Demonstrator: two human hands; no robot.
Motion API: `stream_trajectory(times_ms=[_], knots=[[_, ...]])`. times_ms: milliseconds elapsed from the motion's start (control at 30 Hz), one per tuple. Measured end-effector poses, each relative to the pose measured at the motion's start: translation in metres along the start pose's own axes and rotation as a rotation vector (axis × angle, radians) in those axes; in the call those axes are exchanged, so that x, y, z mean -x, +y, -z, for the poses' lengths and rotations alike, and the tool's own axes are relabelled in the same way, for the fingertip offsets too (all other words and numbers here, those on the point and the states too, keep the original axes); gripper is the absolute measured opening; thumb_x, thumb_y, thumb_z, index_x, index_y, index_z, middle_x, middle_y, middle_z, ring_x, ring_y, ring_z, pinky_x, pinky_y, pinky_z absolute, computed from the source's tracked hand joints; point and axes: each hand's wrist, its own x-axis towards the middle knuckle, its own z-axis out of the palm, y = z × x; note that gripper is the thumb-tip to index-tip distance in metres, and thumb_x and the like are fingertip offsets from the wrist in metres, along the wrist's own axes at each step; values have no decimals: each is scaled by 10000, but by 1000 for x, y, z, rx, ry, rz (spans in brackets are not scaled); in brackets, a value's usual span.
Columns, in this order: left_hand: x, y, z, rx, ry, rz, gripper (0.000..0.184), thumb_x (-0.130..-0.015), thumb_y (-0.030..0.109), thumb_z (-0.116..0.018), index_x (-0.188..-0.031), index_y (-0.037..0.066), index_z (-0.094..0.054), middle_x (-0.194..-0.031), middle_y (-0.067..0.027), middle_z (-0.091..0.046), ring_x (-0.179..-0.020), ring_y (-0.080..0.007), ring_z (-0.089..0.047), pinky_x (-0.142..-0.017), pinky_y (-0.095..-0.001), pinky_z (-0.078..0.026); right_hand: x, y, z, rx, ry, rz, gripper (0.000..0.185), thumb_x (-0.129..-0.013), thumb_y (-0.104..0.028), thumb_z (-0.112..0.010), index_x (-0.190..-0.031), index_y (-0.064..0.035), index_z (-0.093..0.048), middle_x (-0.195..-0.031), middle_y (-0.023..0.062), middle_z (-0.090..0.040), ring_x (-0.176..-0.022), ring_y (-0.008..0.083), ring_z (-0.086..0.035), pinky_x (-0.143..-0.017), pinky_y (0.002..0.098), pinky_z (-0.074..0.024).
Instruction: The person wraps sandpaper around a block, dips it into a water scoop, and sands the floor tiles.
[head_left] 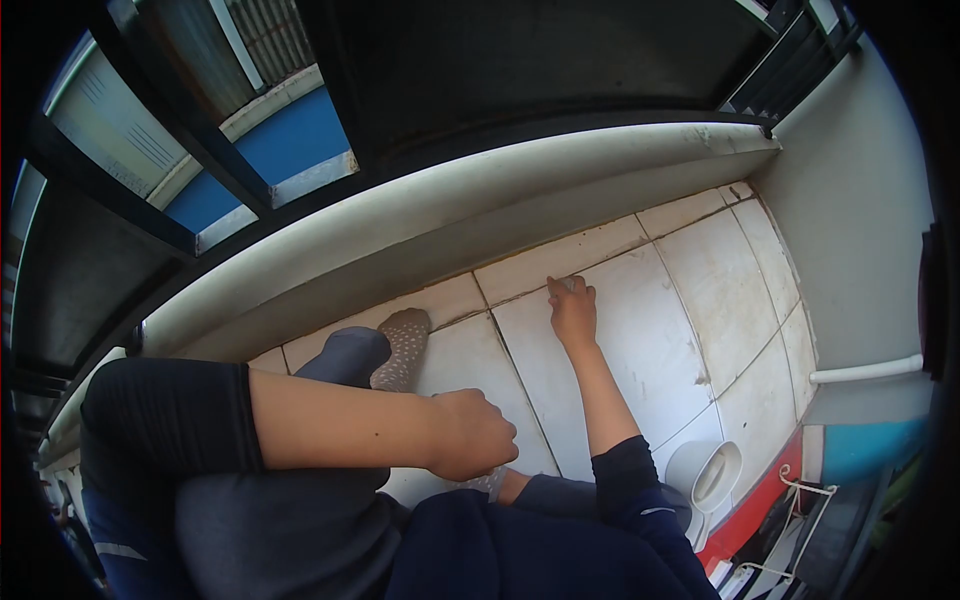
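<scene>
My right hand is stretched forward to the white floor tiles. Its fingers are curled and pressed down close to a dark grout line; whatever may be between them is too small to make out. My left hand is closed in a fist in front of my knees, its fingers turned away so their contents are hidden. A dotted sock covers one foot, left of my right hand. To the right of my right sleeve stands a white dipper with a handle.
A low pale ledge runs along the far edge, with a black metal gate above it. On the right are a grey wall, a white pipe and a wire rack. Brown dirt marks some tiles.
</scene>
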Motion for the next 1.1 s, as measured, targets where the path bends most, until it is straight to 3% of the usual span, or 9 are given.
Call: stream_trajectory(times_ms=[67,133,300,567,633,700,767,933,1100], knots=[[1,-1,2,-6,9,-7,235,-905,279,-522,-994,79,-607,-936,-70,-596,-911,-246,-611,-758,-396,-484,4,-10,-6,40,21,16,392,-766,-6,-629,-1134,-140,-655,-1147,149,-540,-950,346,-491,-749,409,-501],[-1,0,2,-5,18,-15,239,-905,282,-524,-998,79,-609,-940,-70,-597,-916,-244,-610,-760,-394,-483,16,-28,-12,-75,-67,236,388,-767,-4,-625,-1130,-140,-656,-1150,147,-538,-955,347,-487,-757,405,-497],[-2,4,1,4,-11,-11,242,-904,283,-529,-1014,85,-614,-945,-65,-599,-933,-233,-608,-768,-382,-482,2,-13,-7,-39,-51,88,387,-764,-2,-626,-1124,-141,-656,-1144,142,-534,-961,349,-476,-765,401,-496],[-3,6,0,-14,-24,-27,239,-903,282,-529,-1015,88,-614,-950,-64,-599,-929,-236,-610,-766,-381,-484,5,-21,-17,-87,-77,226,392,-766,8,-618,-1130,-133,-651,-1152,161,-525,-977,359,-458,-777,393,-501],[-2,5,0,-17,-15,-30,241,-904,284,-528,-1015,88,-614,-950,-64,-598,-927,-237,-610,-766,-381,-485,-1,-23,-15,4,-19,17,392,-764,-6,-633,-1125,-157,-656,-1187,144,-523,-976,357,-475,-787,407,-497],[-1,4,0,-30,-11,-14,240,-904,281,-527,-1015,86,-614,-950,-69,-598,-921,-240,-611,-765,-383,-485,8,-37,-19,48,-25,57,389,-767,-3,-626,-1131,-138,-651,-1188,144,-522,-984,360,-473,-785,408,-498],[-3,5,0,-22,-12,-25,238,-903,278,-525,-1016,87,-614,-950,-69,-598,-921,-241,-612,-766,-385,-485,17,-49,-19,-45,-67,266,383,-769,11,-606,-1129,-114,-651,-1146,162,-527,-960,356,-462,-761,396,-496],[-1,5,-3,-1,-18,-16,230,-902,273,-521,-1013,95,-616,-953,-67,-599,-925,-241,-610,-768,-386,-482,-4,-26,-12,-17,-31,8,386,-773,17,-590,-1121,-133,-657,-1162,164,-531,-988,373,-468,-781,409,-508],[-1,3,-3,-14,-23,-4,227,-903,277,-516,-1000,99,-620,-955,-62,-597,-924,-239,-608,-769,-386,-480,17,-48,-18,-52,-62,208,358,-785,11,-587,-1109,-124,-659,-1149,163,-539,-990,366,-469,-751,393,-509]])
